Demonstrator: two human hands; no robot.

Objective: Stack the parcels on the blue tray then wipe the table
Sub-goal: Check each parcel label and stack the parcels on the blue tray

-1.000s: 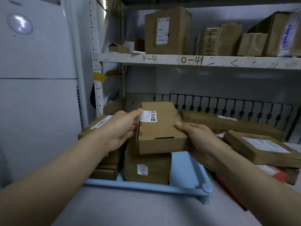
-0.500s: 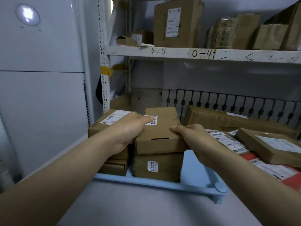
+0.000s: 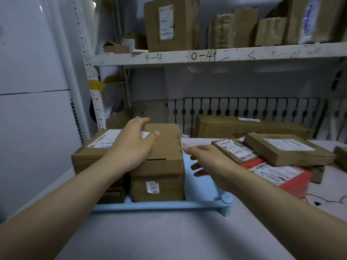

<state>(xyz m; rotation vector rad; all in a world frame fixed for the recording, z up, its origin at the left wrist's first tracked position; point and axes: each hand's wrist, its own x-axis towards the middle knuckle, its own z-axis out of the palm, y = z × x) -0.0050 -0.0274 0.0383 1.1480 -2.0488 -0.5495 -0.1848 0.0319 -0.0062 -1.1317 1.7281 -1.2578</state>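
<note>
A blue tray (image 3: 169,205) lies on the grey table and carries two stacks of brown parcels. The right stack has a plain carton (image 3: 167,147) on top of a box labelled K-9575 (image 3: 159,188). The left stack is topped by a flat labelled parcel (image 3: 93,149). My left hand (image 3: 134,145) rests with relaxed fingers on the top carton's left side. My right hand (image 3: 208,162) hovers open just right of that carton, over the tray, holding nothing. More parcels lie to the right: a labelled brown one (image 3: 234,150), a larger flat one (image 3: 287,149) and a red one (image 3: 277,171).
A long carton (image 3: 249,126) lies at the back of the table by a black rail. A shelf (image 3: 206,55) overhead holds several boxes. A white appliance (image 3: 33,91) stands on the left. Bare table (image 3: 169,237) lies in front of the tray.
The carton has been set down on the K-9575 box. My right hand has let go and drawn off to the right; my left hand has loosened on top.
</note>
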